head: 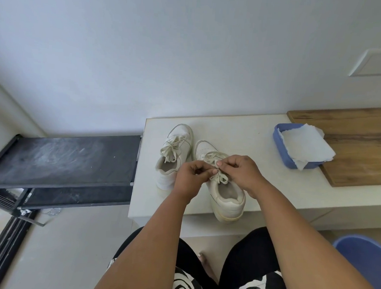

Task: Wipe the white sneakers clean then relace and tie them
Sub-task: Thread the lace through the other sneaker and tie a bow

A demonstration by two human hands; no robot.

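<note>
Sneakers, two white ones, stand side by side on the pale table (pixel 241 129) at the centre of the frame, toes pointing toward the top. On the left sneaker (pixel 176 153) the lace is tied in a bow (pixel 171 148). The right sneaker (pixel 223 191) sits lower in the frame, its heel at the table's lower edge. Both hands meet over its tongue: the left hand (pixel 191 178) and the right hand (pixel 242 170) each pinch the lace (pixel 221 176) with curled fingers, knuckles nearly touching. To the right of centre, a blue tray (pixel 278 147) holds a white paper towel (pixel 305 144) and partly overlaps a wooden board (pixel 363 143). A black rack (pixel 61 158) stands at the left.
</note>
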